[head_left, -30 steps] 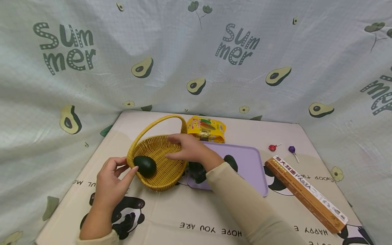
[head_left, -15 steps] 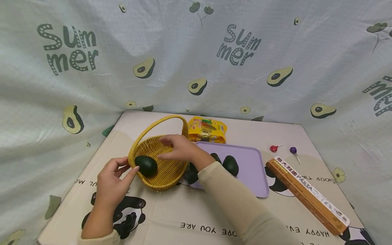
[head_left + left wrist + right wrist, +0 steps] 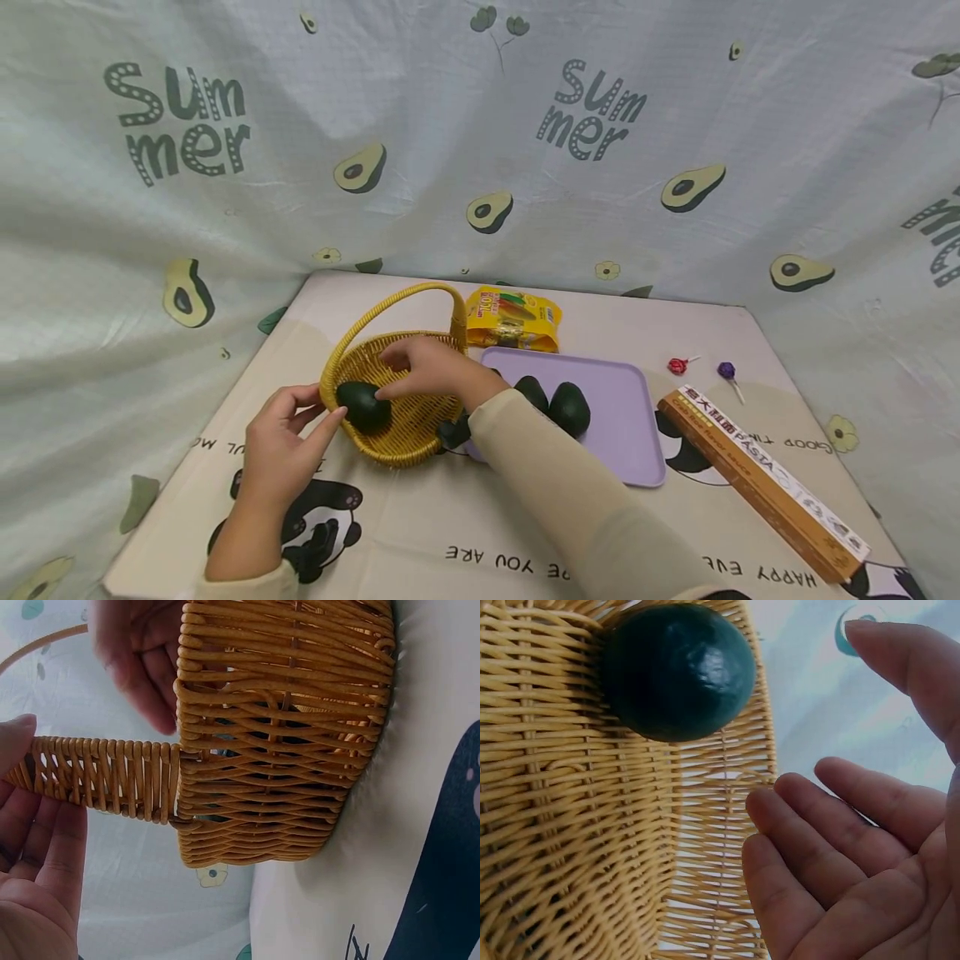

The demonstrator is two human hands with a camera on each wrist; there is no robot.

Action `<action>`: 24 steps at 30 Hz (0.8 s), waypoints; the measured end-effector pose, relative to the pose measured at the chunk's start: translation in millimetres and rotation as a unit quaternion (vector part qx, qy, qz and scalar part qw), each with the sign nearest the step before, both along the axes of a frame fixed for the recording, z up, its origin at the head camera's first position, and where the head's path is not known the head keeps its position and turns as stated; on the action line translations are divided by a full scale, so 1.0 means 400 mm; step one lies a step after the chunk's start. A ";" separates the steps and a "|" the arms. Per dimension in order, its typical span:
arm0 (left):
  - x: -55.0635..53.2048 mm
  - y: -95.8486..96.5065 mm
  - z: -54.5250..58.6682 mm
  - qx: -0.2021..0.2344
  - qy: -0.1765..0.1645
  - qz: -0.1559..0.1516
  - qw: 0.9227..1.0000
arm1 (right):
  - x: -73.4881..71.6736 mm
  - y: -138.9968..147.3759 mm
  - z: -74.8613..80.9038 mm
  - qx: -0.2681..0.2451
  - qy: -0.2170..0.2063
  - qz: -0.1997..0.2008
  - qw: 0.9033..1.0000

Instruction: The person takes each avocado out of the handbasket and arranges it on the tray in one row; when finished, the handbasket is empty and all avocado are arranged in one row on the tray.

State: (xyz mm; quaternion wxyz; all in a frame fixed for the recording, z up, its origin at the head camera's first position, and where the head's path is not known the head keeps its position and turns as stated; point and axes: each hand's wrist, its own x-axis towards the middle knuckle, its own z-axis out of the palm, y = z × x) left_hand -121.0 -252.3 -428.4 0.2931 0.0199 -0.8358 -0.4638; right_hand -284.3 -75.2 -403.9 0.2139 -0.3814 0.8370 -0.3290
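A yellow woven basket [image 3: 416, 421] with a tall arched handle stands on the left part of the table. One dark green avocado [image 3: 363, 407] lies inside it, against the left wall. At the foot of the handle [image 3: 105, 776], my left hand [image 3: 281, 446] pinches the wicker between thumb and fingers. My right hand [image 3: 431, 371] hovers over the basket's opening with its thumb close to the avocado in the head view. In the right wrist view, its fingers [image 3: 780, 892] are loosely extended and hold nothing, apart from the avocado.
Right of the basket lies a lilac tray [image 3: 622, 417], partly hidden by my right sleeve, with a front avocado [image 3: 570, 408] and another avocado [image 3: 531, 390] visible. Behind is a yellow snack bag [image 3: 513, 317]. Further right are a red lollipop [image 3: 678, 366], a purple lollipop [image 3: 726, 370] and a long pasta box [image 3: 765, 483].
My right hand has moved left and slightly down over the basket, closer to the avocado. Its sleeve now uncovers more of the tray's avocados. My left hand stays on the handle.
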 end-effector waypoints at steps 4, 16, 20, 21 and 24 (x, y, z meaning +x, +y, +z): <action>-0.001 0.001 0.001 0.001 -0.002 -0.005 1.000 | -0.001 -0.011 -0.008 0.006 -0.007 0.001 1.000; 0.000 -0.003 -0.001 -0.008 -0.011 -0.001 1.000 | -0.011 -0.051 -0.024 0.039 -0.014 0.029 0.999; -0.001 -0.003 -0.002 -0.005 -0.012 0.000 1.000 | -0.015 -0.064 -0.035 0.061 -0.016 0.038 0.997; -0.001 -0.003 -0.002 -0.005 -0.012 0.000 1.000 | -0.016 -0.067 -0.038 0.067 -0.018 0.039 0.997; -0.002 -0.004 -0.002 -0.001 -0.009 0.000 1.000 | -0.016 -0.076 -0.042 0.077 -0.027 0.039 0.996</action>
